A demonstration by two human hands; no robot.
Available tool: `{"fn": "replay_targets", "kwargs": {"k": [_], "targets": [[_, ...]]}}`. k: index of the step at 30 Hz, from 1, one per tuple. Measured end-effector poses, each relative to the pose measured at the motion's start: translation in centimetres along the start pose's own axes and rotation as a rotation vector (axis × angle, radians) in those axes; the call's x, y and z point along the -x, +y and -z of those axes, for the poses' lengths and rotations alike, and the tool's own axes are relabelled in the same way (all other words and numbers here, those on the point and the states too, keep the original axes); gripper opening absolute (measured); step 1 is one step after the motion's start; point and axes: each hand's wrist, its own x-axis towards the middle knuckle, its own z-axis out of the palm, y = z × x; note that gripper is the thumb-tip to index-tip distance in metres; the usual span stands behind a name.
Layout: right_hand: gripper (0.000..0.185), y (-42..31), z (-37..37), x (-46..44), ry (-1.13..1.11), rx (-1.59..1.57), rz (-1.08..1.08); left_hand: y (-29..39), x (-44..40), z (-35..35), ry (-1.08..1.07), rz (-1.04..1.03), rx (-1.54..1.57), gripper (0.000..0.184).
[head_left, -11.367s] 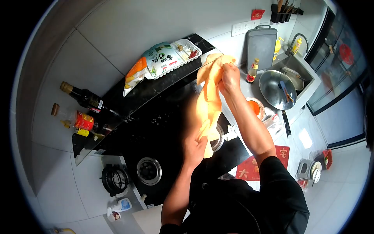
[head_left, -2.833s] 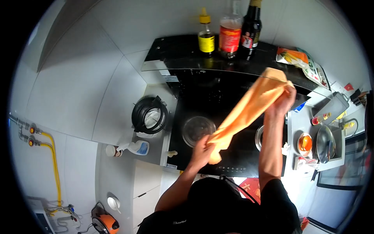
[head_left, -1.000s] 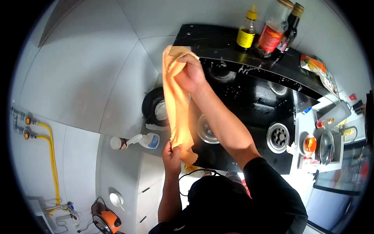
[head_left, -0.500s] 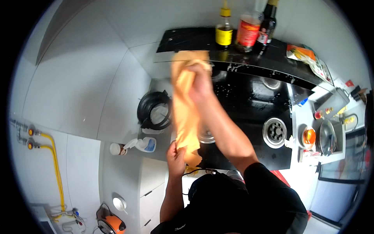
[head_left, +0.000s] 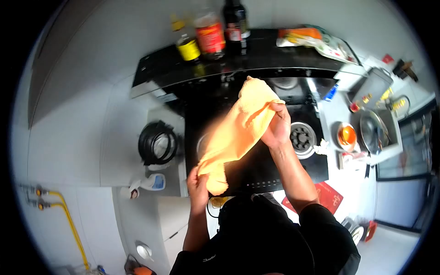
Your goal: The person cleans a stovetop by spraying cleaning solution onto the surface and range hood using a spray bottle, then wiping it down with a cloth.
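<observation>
An orange cloth (head_left: 243,128) is stretched slantwise between my two hands, above the black gas stove (head_left: 256,172). My left hand (head_left: 198,187) grips its lower left end near the stove's front left corner, with a rounded flap hanging beside the fingers. On the upper right, my right hand (head_left: 278,124) is closed on the cloth's edge, thumb on top. Part of the stove and its left burner are hidden under the cloth. The right burner (head_left: 302,140) shows just beyond my right hand.
Several bottles, one with a red label (head_left: 211,39), and a food packet (head_left: 300,36) stand on the back ledge. A black ring-shaped pan support (head_left: 157,143) and a spray bottle (head_left: 153,182) lie at left. At right are an orange bowl (head_left: 347,135) and a wok (head_left: 373,130).
My right hand has moved right and toward me, off the stove's back left area. The cloth now spreads wider and slants to the right. The view has turned rightward.
</observation>
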Motion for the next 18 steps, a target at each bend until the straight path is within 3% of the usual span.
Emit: {"fn": "replay_targets", "kwargs": {"k": [5, 11, 16, 18], "targets": [[0.083, -7.2, -0.1, 2.9, -0.216, 0.118, 0.175, 0.4, -1.1, -3.5, -0.006, -0.103, -0.162, 0.017], [0.073, -10.4, 1.6, 5.9, -0.053, -0.026, 0.191, -0.4, -1.0, -5.9, -0.004, -0.165, -0.238, 0.022], [0.054, -11.2, 1.8, 5.5, 0.235, 0.403, 0.555, -0.5, -0.1, -7.1, -0.076, -0.158, -0.261, 0.029], [0.047, -10.9, 1.7, 3.4, 0.309, 0.941, 0.637, -0.2, -0.2, -7.7, -0.087, -0.175, -0.342, 0.030]]}}
